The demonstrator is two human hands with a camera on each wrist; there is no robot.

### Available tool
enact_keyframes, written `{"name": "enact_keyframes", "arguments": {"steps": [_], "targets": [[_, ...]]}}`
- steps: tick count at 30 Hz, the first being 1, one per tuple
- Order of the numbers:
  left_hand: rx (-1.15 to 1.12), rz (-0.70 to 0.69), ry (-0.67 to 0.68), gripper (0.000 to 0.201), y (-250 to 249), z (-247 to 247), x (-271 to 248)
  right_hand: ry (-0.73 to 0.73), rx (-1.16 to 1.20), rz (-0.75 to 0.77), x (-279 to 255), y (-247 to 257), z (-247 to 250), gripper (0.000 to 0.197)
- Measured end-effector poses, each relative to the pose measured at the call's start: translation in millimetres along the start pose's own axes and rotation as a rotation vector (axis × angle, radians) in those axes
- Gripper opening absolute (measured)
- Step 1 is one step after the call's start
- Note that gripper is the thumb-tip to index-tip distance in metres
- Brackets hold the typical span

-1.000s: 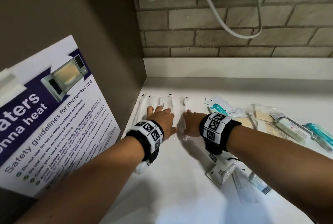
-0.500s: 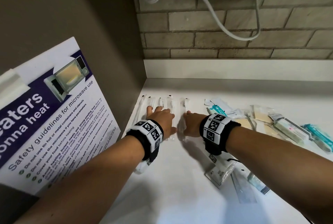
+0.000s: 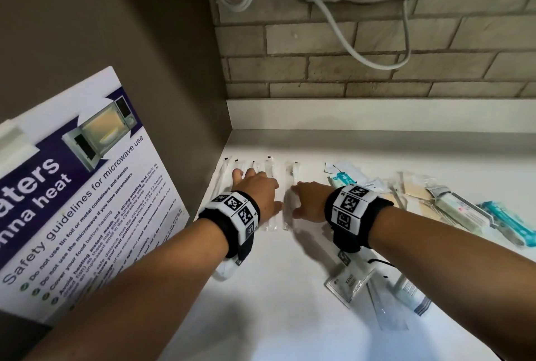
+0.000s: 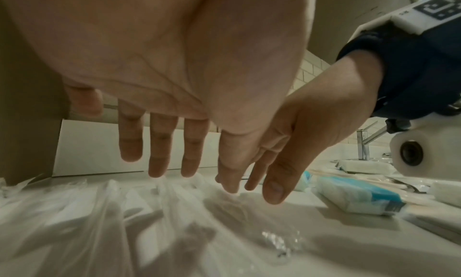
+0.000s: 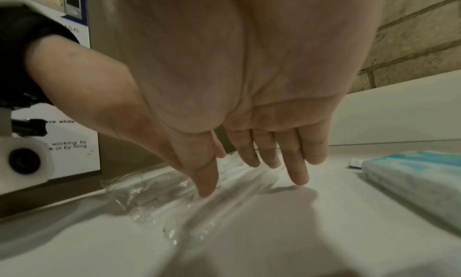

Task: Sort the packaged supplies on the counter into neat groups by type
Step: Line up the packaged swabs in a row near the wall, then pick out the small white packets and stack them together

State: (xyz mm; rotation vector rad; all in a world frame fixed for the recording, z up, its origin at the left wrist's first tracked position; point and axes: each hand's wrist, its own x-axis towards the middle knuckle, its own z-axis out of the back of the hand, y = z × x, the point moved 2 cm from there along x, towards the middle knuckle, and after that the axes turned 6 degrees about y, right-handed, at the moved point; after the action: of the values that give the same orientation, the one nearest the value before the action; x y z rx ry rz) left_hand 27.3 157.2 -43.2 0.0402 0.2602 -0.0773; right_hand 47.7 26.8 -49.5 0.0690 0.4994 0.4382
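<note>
Several long clear-wrapped packets (image 3: 269, 167) lie side by side in the counter's back left corner. My left hand (image 3: 256, 190) lies flat over them with straight fingers (image 4: 156, 153), fingertips down on the wrappers (image 4: 104, 212). My right hand (image 3: 307, 199) is just to the right, fingers straight, its thumb (image 5: 205, 179) and fingertips touching the rightmost clear packet (image 3: 290, 195), also seen as clear plastic (image 5: 159, 190). Neither hand grips anything.
A brown side panel with a microwave safety poster (image 3: 81, 195) stands on the left. Teal and white packets (image 3: 342, 179), beige sachets (image 3: 414, 189), a boxed item (image 3: 458, 209) and a teal packet (image 3: 507, 222) lie right. Flat packets (image 3: 348, 282) lie under my right forearm. A cable (image 3: 333, 18) hangs on the brick wall.
Both hands have stayed on the clear packets; the hands shifted very slightly, with no packet picked up or released.
</note>
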Motion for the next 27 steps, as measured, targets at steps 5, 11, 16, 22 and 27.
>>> {"name": "enact_keyframes", "arguments": {"steps": [5, 11, 16, 22, 27], "targets": [[-0.113, -0.089, -0.129, 0.033, -18.2, 24.6, 19.1, -0.128, 0.021, -0.062, -7.2, -33.0, 28.3, 0.044], [-0.23, -0.208, -0.034, 0.033, -55.8, 40.9, 71.8, -0.12, 0.036, -0.24, -10.0, -90.6, 50.9, 0.037], [-0.108, -0.231, 0.067, 0.033, -86.9, 45.5, 112.9, -0.075, 0.043, -0.316, 1.8, -123.7, 57.1, 0.044], [0.03, -0.261, 0.19, 0.034, -111.7, 45.4, 145.1, -0.032, 0.03, -0.324, 27.5, -143.3, 52.8, 0.04], [0.104, -0.159, 0.261, 0.047, -112.4, 28.1, 177.5, -0.007, 0.088, -0.317, 39.4, -148.6, 50.6, 0.037]]}}
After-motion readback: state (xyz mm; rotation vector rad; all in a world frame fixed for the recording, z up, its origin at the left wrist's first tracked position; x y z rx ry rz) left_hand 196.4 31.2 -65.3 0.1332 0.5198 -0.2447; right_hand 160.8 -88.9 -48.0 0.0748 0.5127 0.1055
